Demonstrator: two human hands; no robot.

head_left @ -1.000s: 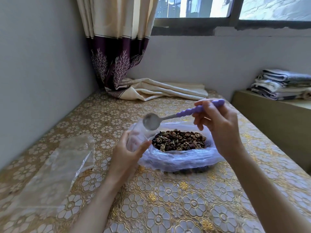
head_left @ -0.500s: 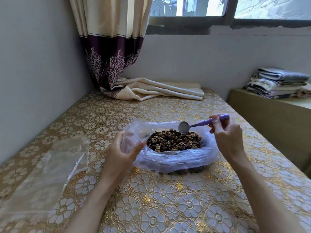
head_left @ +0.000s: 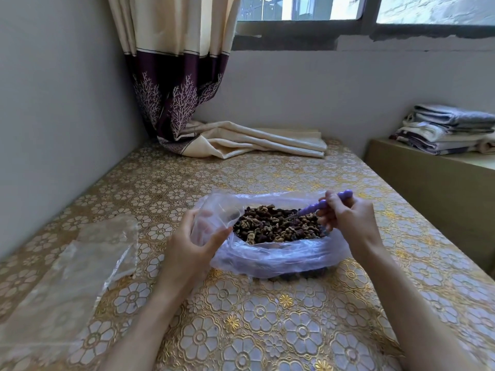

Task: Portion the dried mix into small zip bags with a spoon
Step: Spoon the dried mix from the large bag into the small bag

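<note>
A big clear plastic bag (head_left: 278, 257) lies open on the table, full of brown dried mix (head_left: 276, 223). My left hand (head_left: 192, 245) holds a small clear zip bag (head_left: 214, 218) upright at the big bag's left edge, its mouth spread. My right hand (head_left: 348, 218) grips the purple beaded handle of a spoon (head_left: 321, 203). The spoon's bowl is dug down into the mix and mostly hidden.
A stack of empty clear bags (head_left: 80, 266) lies at the left on the gold flowered tablecloth (head_left: 267, 330). A curtain (head_left: 176, 76) and folded cream cloth (head_left: 254, 141) sit at the back. Folded towels (head_left: 447, 129) rest on a low cabinet at right.
My right hand has carried the empty spoon from above the small bag to the right and down, pushing its bowl into the mix. My left hand keeps holding the small bag.
</note>
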